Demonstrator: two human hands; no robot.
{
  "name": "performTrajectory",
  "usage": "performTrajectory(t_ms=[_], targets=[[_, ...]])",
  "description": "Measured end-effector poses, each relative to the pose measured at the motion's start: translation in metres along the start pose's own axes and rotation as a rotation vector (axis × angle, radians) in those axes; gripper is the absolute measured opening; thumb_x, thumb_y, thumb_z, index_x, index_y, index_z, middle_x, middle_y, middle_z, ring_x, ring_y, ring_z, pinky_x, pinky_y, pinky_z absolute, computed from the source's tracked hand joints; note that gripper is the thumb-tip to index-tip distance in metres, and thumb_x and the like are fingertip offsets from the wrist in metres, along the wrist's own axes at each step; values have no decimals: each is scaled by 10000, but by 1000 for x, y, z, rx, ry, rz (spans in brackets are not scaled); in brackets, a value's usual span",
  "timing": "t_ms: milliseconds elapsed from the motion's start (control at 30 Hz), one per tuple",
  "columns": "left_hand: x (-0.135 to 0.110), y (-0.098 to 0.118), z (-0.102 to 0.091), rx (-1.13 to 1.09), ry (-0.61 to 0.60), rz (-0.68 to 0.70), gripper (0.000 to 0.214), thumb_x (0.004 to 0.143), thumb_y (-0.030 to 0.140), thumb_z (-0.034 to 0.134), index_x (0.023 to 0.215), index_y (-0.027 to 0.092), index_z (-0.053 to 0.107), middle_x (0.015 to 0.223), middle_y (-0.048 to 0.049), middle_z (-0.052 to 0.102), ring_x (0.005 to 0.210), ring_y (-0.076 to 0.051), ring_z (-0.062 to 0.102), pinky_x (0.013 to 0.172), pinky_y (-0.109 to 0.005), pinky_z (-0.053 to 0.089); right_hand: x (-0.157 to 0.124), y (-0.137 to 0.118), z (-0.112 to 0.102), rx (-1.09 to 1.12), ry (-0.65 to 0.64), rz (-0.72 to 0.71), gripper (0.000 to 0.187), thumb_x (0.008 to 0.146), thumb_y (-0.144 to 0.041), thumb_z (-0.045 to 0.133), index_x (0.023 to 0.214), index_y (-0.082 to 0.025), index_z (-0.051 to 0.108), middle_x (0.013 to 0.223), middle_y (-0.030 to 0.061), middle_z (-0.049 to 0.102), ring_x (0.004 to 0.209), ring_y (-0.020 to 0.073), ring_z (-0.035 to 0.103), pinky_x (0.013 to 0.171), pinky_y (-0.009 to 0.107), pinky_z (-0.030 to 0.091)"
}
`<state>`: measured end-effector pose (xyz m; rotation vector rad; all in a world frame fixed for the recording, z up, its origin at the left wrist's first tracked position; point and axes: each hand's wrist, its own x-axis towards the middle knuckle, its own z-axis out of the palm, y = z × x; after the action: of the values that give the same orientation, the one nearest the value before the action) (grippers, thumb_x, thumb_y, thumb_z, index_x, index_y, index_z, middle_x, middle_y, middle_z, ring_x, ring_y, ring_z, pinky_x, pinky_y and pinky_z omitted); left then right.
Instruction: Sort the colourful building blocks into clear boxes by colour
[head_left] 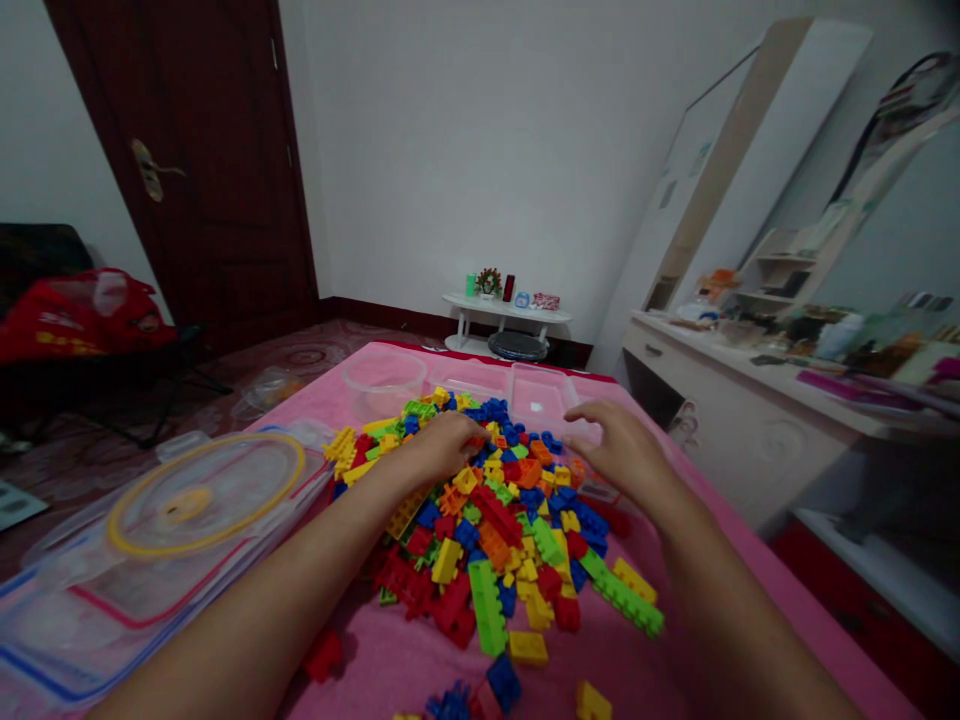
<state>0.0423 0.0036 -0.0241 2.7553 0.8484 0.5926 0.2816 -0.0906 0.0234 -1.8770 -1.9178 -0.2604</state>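
A large heap of toy building bricks (pixel 491 515) in red, yellow, blue, green and orange is spread on a pink cloth (pixel 600 670). My left hand (pixel 448 446) rests on the far left part of the heap, its fingers curled down among the bricks; what they hold is hidden. Above the heap's right edge, my right hand (pixel 616 440) is open, with thumb and fingers apart and nothing between them. Just beyond the bricks stand a round clear container (pixel 385 372) and a rectangular clear container (pixel 541 388).
Clear lids lie stacked at the left, including one with a yellow ring (pixel 206 492). A few loose bricks, one of them yellow (pixel 592 702), lie near the front. A cluttered dressing table (pixel 739 375) stands right; a small white table (pixel 506 308) is beyond.
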Motion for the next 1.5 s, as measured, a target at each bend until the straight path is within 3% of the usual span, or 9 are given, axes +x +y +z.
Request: performTrajectory(t_ms=[133, 333, 467, 633, 867, 1100, 1233, 1333, 1500], targets=[[0, 0, -2, 18, -30, 4, 298, 766, 154, 505, 990, 215, 692, 972, -51, 695, 900, -174, 612, 793, -233, 423, -5, -33, 14, 110, -133, -213, 269, 725, -151, 540, 965, -210, 646, 1013, 39, 646, 978, 184, 569, 872, 298, 409], [0, -1, -11, -63, 34, -42, 247, 709, 152, 559, 897, 203, 712, 868, -40, 707, 820, -177, 619, 746, -239, 430, -13, -43, 22, -28, -277, -187, 331, 717, -185, 563, 1036, -219, 642, 1100, 51, 640, 1035, 224, 562, 866, 318, 408], [1, 5, -25, -374, 150, -106, 238, 753, 182, 522, 924, 157, 686, 904, -55, 694, 833, -167, 615, 769, -257, 444, -13, -42, 23, -114, -338, -204, 336, 722, -180, 547, 1041, -224, 640, 1061, 62, 650, 998, 243, 578, 811, 331, 426], [1, 18, -40, -885, 97, -192, 251, 733, 248, 595, 932, 105, 652, 912, -87, 671, 795, -147, 606, 750, -261, 460, -17, -45, 28, -97, -319, -239, 428, 746, -140, 479, 1157, -211, 576, 1119, 78, 626, 1033, 245, 561, 825, 333, 410], [-2, 27, -47, -1205, 69, -363, 398, 662, 359, 690, 993, 144, 643, 922, -85, 658, 788, -144, 605, 708, -268, 480, -13, -38, 22, 31, -326, -199, 406, 731, -275, 562, 1121, -162, 585, 1032, 105, 632, 900, 226, 581, 729, 287, 406], [-2, 28, -47, -1408, 88, -412, 380, 712, 318, 666, 1047, 148, 604, 897, -75, 649, 730, -123, 617, 693, -273, 510, -8, -44, 5, 760, -260, 231, 682, 728, -338, 571, 1335, -174, 308, 654, -26, 571, 524, 121, 519, 487, 224, 390], [-3, 35, -53, -1336, 100, -379, 363, 728, 336, 647, 1030, 139, 606, 906, -78, 650, 735, -115, 610, 690, -261, 504, -10, -56, 11, 1393, -465, 397, 407, 781, -350, 499, 1154, -197, 447, 593, -42, 542, 439, 87, 478, 405, 179, 370], [-5, 41, -56, -1157, 108, -310, 367, 721, 360, 647, 1004, 129, 614, 925, -87, 653, 775, -129, 610, 657, -232, 487, -10, -60, 18, 1721, -646, 453, 291, 844, -381, 376, 983, -161, 506, 649, 7, 580, 458, 87, 505, 390, 175, 401], [-6, 53, -53, -915, 18, -122, 279, 669, 279, 692, 883, 107, 641, 775, -47, 666, 676, -116, 601, 634, -229, 471, -14, -70, 22, 1885, -799, 351, 419, 874, -533, 320, 1061, -201, 492, 763, 18, 612, 608, 142, 630, 447, 239, 507]])
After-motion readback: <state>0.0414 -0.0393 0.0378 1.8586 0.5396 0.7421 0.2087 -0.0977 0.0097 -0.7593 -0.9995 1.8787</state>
